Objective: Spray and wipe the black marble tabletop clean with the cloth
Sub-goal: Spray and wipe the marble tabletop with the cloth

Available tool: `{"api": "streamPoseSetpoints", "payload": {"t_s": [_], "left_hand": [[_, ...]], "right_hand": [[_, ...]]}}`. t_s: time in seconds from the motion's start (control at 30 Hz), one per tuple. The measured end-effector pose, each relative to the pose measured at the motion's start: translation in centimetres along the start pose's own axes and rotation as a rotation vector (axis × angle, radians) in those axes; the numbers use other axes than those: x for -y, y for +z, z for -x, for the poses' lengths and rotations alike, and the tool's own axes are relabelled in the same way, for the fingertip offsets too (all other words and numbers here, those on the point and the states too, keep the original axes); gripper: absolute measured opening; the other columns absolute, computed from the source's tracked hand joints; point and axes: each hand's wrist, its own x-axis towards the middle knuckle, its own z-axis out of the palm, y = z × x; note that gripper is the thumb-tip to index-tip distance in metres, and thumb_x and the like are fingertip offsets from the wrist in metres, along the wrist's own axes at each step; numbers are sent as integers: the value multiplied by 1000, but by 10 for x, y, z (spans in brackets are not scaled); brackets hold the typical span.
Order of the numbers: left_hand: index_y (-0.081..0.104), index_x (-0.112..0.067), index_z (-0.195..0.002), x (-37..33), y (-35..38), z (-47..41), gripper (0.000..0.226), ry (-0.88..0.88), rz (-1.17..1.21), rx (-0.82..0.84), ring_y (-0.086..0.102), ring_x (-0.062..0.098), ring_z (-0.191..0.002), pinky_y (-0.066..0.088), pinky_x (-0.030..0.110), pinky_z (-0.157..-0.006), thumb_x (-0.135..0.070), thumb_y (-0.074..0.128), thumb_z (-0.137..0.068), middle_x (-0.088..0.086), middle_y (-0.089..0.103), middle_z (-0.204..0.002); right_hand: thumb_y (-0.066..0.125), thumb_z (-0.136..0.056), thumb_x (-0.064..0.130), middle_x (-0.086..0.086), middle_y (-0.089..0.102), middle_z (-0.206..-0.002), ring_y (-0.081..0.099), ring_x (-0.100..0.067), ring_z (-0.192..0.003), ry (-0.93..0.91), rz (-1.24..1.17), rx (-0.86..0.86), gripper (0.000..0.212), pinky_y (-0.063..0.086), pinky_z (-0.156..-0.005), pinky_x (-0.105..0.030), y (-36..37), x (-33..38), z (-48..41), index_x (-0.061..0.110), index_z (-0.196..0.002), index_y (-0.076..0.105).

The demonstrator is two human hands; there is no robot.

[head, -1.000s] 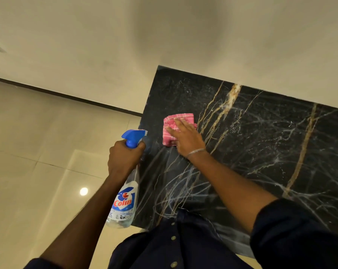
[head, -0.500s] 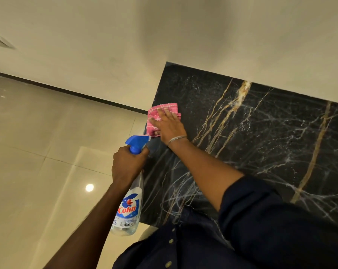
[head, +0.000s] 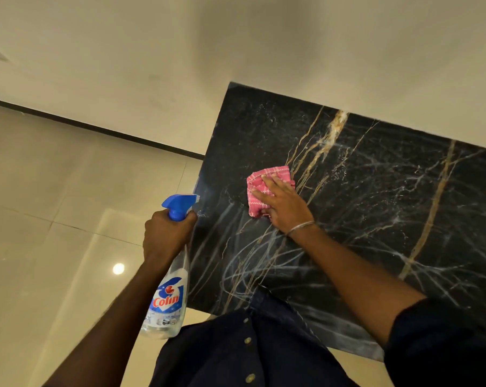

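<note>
wipe | right hand [head: 285,203] spread flat on pink cloth [head: 267,181]; left hand [head: 166,236] fisted round spray bottle [head: 168,300] | press evenly, overlap strokes across counter [head: 376,219] droplets

The black marble worktop [head: 376,219] lies bare from three o'clock round to twelve, so a hand could sweep freely there up to the cream wall [head: 292,51] that borders its far edge. Near the worktop's nine o'clock side the right hand [head: 285,203] presses flat on the folded pink cloth [head: 264,188], blocking that patch. Just off the nine o'clock edge, over the tiled floor [head: 54,205], the left hand [head: 163,236] grips the spray bottle [head: 168,300], crowding the approach from that side.
</note>
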Motion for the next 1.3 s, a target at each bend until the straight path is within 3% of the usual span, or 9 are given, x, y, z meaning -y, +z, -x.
{"api": "streamPoseSetpoints", "payload": {"t_s": [0.23, 0.47, 0.67, 0.8, 0.93, 1.13, 1.3], "left_hand": [[64, -3, -98, -1, 2, 6, 34, -18, -11, -7, 59, 20, -67, 42, 25, -58, -36, 66, -89, 15, 66, -81], [65, -4, -95, 0, 2, 11, 34, -27, -34, -34, 58, 18, -65, 41, 24, -56, -37, 67, -88, 15, 67, -79], [64, -4, -95, -4, 3, 16, 33, -1, -27, -14, 59, 19, -66, 44, 25, -59, -36, 67, -88, 12, 64, -77], [63, -5, -94, -3, 1, 21, 30, 1, -11, -24, 58, 18, -65, 43, 23, -58, -34, 67, -89, 11, 63, -75], [64, -3, -94, 2, -3, 25, 33, -41, 20, -69, 59, 19, -65, 42, 25, -57, -35, 67, -88, 14, 65, -77], [64, -4, -92, 15, -7, 39, 32, -87, 45, -104, 57, 18, -62, 41, 24, -55, -35, 67, -88, 9, 61, -71], [64, -3, -91, 18, -4, 47, 29, -79, 38, -104, 58, 19, -63, 43, 24, -56, -32, 67, -88, 18, 67, -77]], "right_hand": [[60, -88, 9, -9, 18, -162, 13, -32, -149, 28, 43, -15, 69, 11, -122, -46, 1, 37, -29, 34, -148, 37], [69, -87, 22, -12, 14, -162, 11, -36, -149, -134, 135, 69, 78, 13, -121, -51, 5, 109, -101, 34, -151, 26], [67, -86, 15, -10, 17, -162, 11, -32, -149, -201, 29, 63, 75, 8, -122, -47, 3, 76, -58, 34, -150, 31], [67, -76, -5, -13, 34, -155, 26, -35, -145, -199, -53, -43, 75, 15, -120, -48, 10, 40, 0, 28, -141, 50], [68, -71, -9, -13, 38, -153, 30, -35, -144, -194, -10, -78, 80, 17, -117, -46, 16, 27, 16, 27, -140, 51], [67, -81, 3, -9, 25, -160, 16, -32, -148, -257, -3, 13, 74, 2, -119, -42, 14, 71, -26, 32, -145, 43], [60, -91, 8, -8, 10, -163, 6, -32, -150, -324, 88, 134, 75, 5, -121, -44, -1, 115, -77, 33, -153, 26]]}}
